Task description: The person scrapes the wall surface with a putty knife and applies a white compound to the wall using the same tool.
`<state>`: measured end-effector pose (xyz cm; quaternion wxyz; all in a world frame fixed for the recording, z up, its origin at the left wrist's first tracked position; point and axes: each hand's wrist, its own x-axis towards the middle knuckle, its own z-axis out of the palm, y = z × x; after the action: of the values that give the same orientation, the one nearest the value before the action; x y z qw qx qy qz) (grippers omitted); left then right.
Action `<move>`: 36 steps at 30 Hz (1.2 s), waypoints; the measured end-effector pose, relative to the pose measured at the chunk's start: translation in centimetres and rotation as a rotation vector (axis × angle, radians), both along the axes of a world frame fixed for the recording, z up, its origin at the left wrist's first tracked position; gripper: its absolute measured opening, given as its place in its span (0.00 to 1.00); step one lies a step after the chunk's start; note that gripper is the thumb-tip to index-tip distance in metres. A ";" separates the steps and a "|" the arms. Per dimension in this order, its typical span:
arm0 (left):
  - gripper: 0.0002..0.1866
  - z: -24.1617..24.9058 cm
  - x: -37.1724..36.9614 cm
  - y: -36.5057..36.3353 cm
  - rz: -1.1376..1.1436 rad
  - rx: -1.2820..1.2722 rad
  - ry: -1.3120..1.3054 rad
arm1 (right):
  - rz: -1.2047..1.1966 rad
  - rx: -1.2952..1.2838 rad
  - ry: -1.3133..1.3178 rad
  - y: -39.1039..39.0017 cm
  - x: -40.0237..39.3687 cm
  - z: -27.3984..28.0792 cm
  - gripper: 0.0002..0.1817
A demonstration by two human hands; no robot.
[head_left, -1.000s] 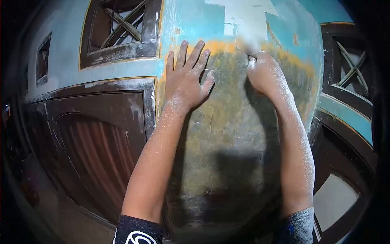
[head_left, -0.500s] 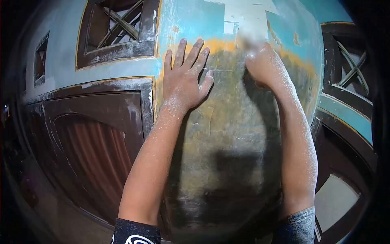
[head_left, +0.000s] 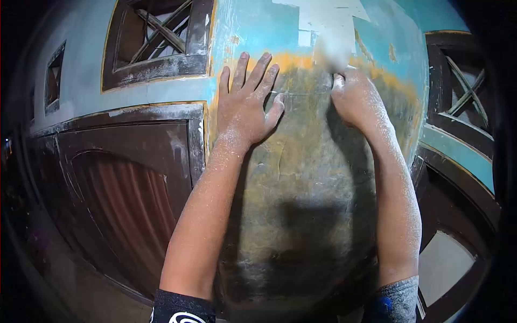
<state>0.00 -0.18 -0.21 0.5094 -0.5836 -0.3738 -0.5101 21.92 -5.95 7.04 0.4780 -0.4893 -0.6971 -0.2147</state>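
My left hand (head_left: pixel 245 110) lies flat on the wall (head_left: pixel 307 156), fingers spread, just below the ragged orange band (head_left: pixel 293 60). To its right, my right hand (head_left: pixel 356 98) is closed near the same band, its thumb upward. A blurred patch covers the area above that thumb, so whatever the fingers grip cannot be made out. White dust coats both forearms. Over the hands, turquoise paint (head_left: pixel 253 32) remains around a bare white patch (head_left: pixel 323 19); below the band the surface is mottled brown and grey.
A dark wooden door with a brown curtain (head_left: pixel 126 188) stands left, under a window with crossed slats (head_left: pixel 161 32). Another crossed-slat window (head_left: pixel 466 89) and a dark frame with a pale panel (head_left: pixel 447 266) are on the right. Shadows of my arms fall across the wall.
My right hand has moved slightly down and right along the wall, with the thumb now showing. The left hand keeps its place on the wall.
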 end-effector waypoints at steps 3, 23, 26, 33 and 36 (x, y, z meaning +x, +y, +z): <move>0.33 0.0 0.0 0.1 -0.006 0.005 0.003 | 0.007 0.181 -0.001 0.1 1.6 -0.5 0.22; 0.32 -0.1 0.1 -0.1 -0.006 0.005 -0.004 | -0.109 0.180 0.085 3.0 7.2 0.8 0.17; 0.32 -0.2 0.2 0.0 -0.014 0.015 -0.010 | -0.131 0.170 0.064 2.6 6.9 0.9 0.17; 0.32 -0.1 0.2 -0.3 -0.006 -0.009 -0.010 | -0.174 0.169 0.108 2.3 6.2 1.2 0.18; 0.32 -0.2 0.1 -0.2 -0.012 -0.005 -0.003 | -0.152 0.152 0.066 2.5 6.5 1.5 0.19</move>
<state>0.12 -0.34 -0.37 0.5044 -0.5865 -0.3720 -0.5131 28.45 -3.48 8.55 0.5188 -0.5102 -0.6234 -0.2862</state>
